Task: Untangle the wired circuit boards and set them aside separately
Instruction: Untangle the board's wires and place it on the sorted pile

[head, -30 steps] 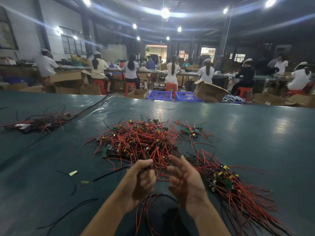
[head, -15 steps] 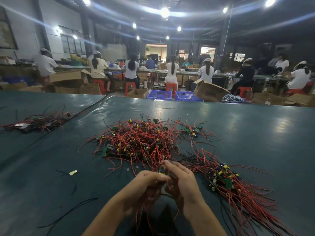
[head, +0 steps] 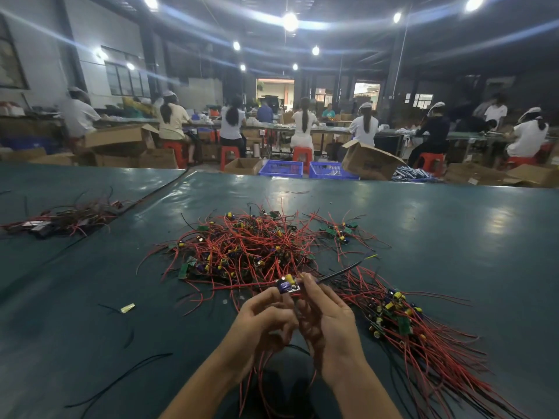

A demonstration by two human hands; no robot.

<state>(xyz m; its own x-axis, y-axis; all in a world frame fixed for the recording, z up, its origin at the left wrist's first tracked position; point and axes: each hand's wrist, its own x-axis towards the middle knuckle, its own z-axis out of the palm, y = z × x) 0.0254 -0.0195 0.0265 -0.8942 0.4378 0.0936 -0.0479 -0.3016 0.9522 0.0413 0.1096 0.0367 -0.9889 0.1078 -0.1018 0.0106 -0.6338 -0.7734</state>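
Clearances on the table point(head: 453, 237).
The tangled pile point(head: 251, 249) of red-wired boards blocks the centre, and a second bundle point(head: 423, 343) fans along the near right. Bare surface lies beyond both and at far right. On the near left, a loose black wire point(head: 121, 379) and a yellow scrap point(head: 127, 307) lie in the path.

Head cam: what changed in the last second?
The left hand and right hand, apart a second ago with the right one open, came together. They now pinch one circuit board between their fingertips, held up at the near edge of the tangled pile. The pile, the laid-out bundle at right and the table look unchanged.
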